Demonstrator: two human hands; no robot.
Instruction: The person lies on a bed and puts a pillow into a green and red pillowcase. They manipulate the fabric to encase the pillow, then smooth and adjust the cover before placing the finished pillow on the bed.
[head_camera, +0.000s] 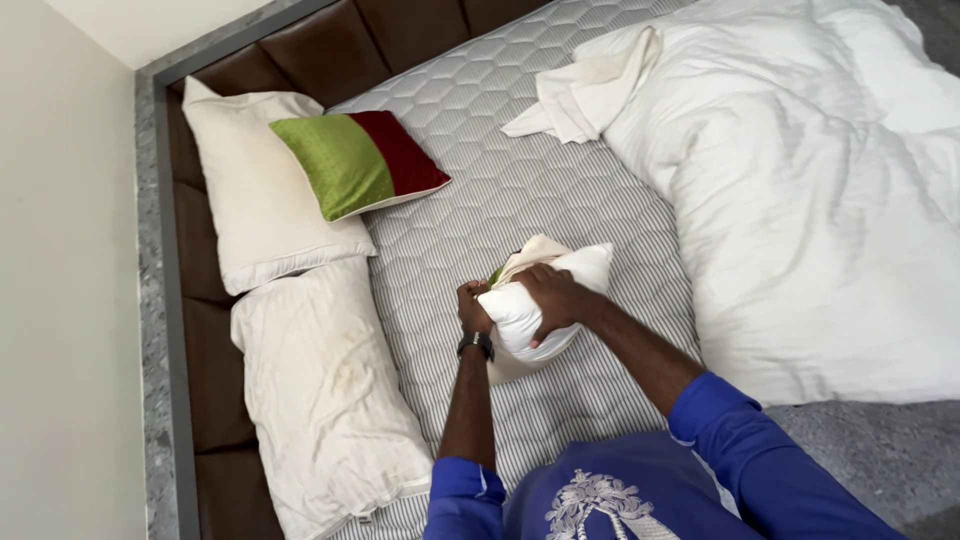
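Quilted grey mattress (520, 190) is bared, with a white duvet (800, 200) heaped at the right. A small white cushion (535, 300) is clamped at mid-bed by the left hand (473, 308) and right hand (553, 298); a green edge, perhaps a cover, is glimpsed inside.

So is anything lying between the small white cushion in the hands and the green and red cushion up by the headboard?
Nothing visible does. Both hands, left hand and right hand, grip the small white cushion; only bare mattress lies between it and the green and red cushion.
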